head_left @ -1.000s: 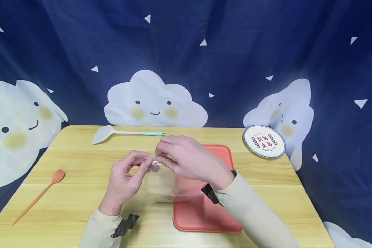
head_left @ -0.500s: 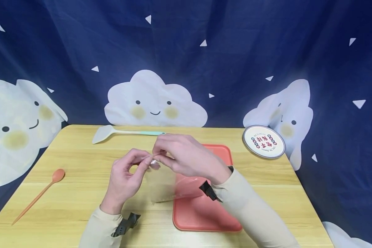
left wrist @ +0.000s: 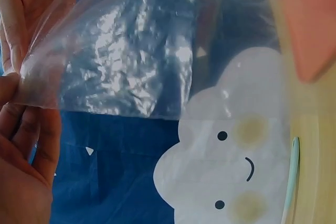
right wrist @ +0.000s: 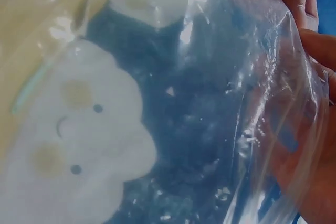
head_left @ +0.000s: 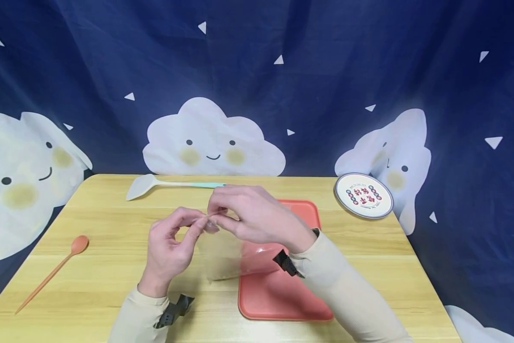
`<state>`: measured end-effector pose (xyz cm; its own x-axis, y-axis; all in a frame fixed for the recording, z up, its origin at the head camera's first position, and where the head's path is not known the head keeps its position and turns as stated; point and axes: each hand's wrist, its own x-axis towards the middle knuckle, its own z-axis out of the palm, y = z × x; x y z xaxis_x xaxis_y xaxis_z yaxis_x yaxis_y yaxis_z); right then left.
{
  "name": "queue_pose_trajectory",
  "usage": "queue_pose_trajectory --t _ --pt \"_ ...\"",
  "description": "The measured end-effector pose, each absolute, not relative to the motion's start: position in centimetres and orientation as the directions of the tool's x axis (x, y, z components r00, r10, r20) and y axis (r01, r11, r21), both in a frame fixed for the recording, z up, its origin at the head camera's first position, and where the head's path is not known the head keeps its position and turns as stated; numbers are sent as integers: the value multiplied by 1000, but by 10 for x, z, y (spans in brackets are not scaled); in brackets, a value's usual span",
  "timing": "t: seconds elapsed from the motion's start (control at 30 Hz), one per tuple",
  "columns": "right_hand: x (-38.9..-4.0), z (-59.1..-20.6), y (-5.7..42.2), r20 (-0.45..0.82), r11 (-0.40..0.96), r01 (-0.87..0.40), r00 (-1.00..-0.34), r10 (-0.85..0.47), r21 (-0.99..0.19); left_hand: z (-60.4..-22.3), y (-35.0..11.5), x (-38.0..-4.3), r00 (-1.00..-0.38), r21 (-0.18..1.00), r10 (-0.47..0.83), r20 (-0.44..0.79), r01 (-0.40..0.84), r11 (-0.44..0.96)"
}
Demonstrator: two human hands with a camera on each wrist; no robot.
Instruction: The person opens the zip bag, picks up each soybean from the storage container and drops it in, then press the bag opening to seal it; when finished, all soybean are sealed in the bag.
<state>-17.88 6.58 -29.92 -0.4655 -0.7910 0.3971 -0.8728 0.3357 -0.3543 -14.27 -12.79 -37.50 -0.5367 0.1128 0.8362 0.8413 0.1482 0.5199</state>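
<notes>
A clear plastic bag [head_left: 226, 259] hangs from both hands above the table, its lower part overlapping the red tray [head_left: 282, 300] in the head view. My left hand [head_left: 173, 247] pinches its top edge between thumb and forefinger. Right against those fingertips, my right hand [head_left: 252, 212] pinches the same edge from the other side. In the left wrist view the crinkled bag [left wrist: 126, 51] spreads out from the gathered corner at the fingers. Close before the right wrist camera, the plastic film [right wrist: 199, 103] covers most of the view, and the cloud backdrop shows through it.
A spatula with a pale blade [head_left: 142, 186] and mint handle lies along the table's back edge. An orange spoon [head_left: 78, 244] is at the left. At the back right corner rests a white plate [head_left: 364, 195] with red lettering. A dark blue cloud-print curtain [head_left: 317, 85] hangs behind the table.
Both hands have drawn slightly closer together at the bag's edge, with the right hand shifting a little left. The bag hangs steadier than a second ago, and the tray has stayed put.
</notes>
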Motion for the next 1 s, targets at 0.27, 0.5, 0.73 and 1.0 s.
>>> queue_pose_trajectory --t 0.27,0.5,0.73,1.0 --pt "-183 -302 69 421 283 -879 -438 -794 -383 -374 -125 -141 -545 530 91 833 835 147" --pt "-187 -304 75 424 339 -869 -476 -771 -361 -375 -127 -141 -541 537 22 841 838 101" --pt "-192 -308 83 441 337 -876 -469 -765 -346 -376 -128 -144 -513 507 34 858 855 114" --pt "-195 -312 92 416 357 -855 -500 -759 -376 -378 -133 -144 -522 516 39 852 851 100"
